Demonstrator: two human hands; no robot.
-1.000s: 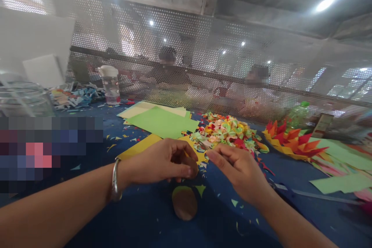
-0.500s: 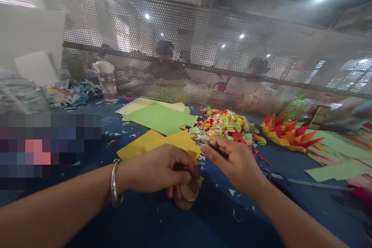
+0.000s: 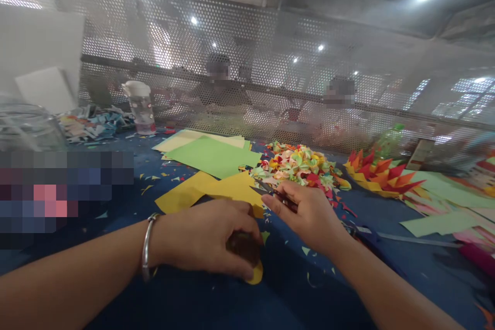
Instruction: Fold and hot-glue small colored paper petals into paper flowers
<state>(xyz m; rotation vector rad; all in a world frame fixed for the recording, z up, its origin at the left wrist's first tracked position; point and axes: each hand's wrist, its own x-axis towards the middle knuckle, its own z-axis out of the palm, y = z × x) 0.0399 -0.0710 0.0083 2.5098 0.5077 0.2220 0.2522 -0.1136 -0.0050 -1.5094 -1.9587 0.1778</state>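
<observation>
My left hand (image 3: 216, 240), with a silver bangle at the wrist, curls its thumb and fingers around a round brown object (image 3: 244, 248) low over the table. What kind of object it is I cannot make out. A rounded yellow piece of paper (image 3: 256, 273) sticks out beneath it by my thumb. Scissors are held in my right hand (image 3: 303, 211), their blades (image 3: 263, 185) pointing left over the yellow paper sheets (image 3: 240, 191). The handles are mostly hidden by my fingers. A heap of cut, coloured paper pieces (image 3: 301, 162) lies just beyond my right hand.
Green paper sheets (image 3: 216, 154) lie farther back. To the right are an orange-red pointed paper piece (image 3: 382, 175), a green-capped bottle (image 3: 390, 142) and pale green strips (image 3: 441, 227). A white-lidded cup (image 3: 139, 105) stands back left, before a perforated metal screen (image 3: 255, 62); people sit behind it.
The round brown object has been turned from tilted to lower over the table, and rounded yellow paper now shows under it. My right hand with the scissors has shifted slightly left.
</observation>
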